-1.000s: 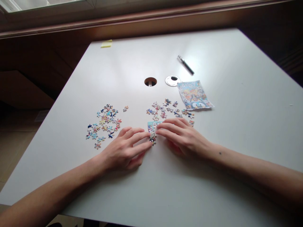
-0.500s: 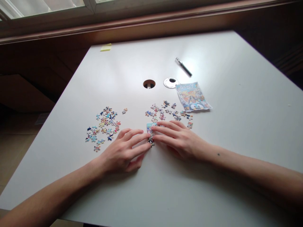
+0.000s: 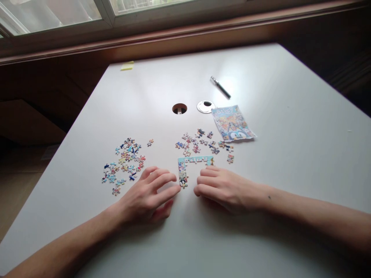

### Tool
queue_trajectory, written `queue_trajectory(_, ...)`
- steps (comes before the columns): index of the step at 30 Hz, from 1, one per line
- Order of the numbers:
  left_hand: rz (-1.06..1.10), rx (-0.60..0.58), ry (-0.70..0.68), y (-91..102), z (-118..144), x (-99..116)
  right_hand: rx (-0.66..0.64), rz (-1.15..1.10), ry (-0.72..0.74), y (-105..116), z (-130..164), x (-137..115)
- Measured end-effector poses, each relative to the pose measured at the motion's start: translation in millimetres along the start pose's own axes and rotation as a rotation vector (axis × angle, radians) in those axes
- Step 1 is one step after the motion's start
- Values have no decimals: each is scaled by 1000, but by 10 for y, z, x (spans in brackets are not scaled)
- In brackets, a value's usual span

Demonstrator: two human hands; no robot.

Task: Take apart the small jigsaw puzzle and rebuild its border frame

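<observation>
A partly joined jigsaw puzzle [image 3: 183,174] lies on the white table, with a light-blue strip of white lettering along its top and a joined column down its left side. Just left of that column is my left hand [image 3: 153,193], its fingers apart and nothing in them. My right hand [image 3: 224,187] rests at the puzzle's right part and covers some of it. The fingers there are curled in together, and anything under them is hidden. Loose jigsaw pieces [image 3: 196,149] are scattered directly above the puzzle, and another pile of pieces [image 3: 127,158] spreads to the left.
A printed picture sheet [image 3: 234,122] lies up and right of the pieces. Behind it are a round metal cover [image 3: 206,107], a round hole [image 3: 179,109] in the table and a dark pen [image 3: 220,87]. A yellow sticky note [image 3: 127,66] is near the far edge.
My right hand has drawn back to the right and its fingers have curled in, uncovering the puzzle's top strip. My left hand has moved slightly off the left column. The view has tilted up a little.
</observation>
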State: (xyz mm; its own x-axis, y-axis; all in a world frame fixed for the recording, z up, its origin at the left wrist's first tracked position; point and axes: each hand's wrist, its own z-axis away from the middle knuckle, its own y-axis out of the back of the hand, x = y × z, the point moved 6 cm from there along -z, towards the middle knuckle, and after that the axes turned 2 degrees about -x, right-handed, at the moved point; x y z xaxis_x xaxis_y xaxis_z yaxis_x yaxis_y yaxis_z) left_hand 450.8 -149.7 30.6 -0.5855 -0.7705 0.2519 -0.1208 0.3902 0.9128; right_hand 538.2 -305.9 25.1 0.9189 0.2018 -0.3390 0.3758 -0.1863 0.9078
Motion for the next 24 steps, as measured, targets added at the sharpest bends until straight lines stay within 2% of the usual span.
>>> queue_trajectory(2,26,11,-8,5,7,8,-42,-41,-21,-29,-2,19)
queue_trajectory(5,81,-31,-63,-18,16,41,-59,-65,-42,-58,3,35)
queue_trajectory(21,208,-224,-165,-31,-3,92,-33,-26,-36,-55,19,33)
queue_trajectory(24,266,-199,-134,-2,3,84,-36,-28,-33,-72,18,42)
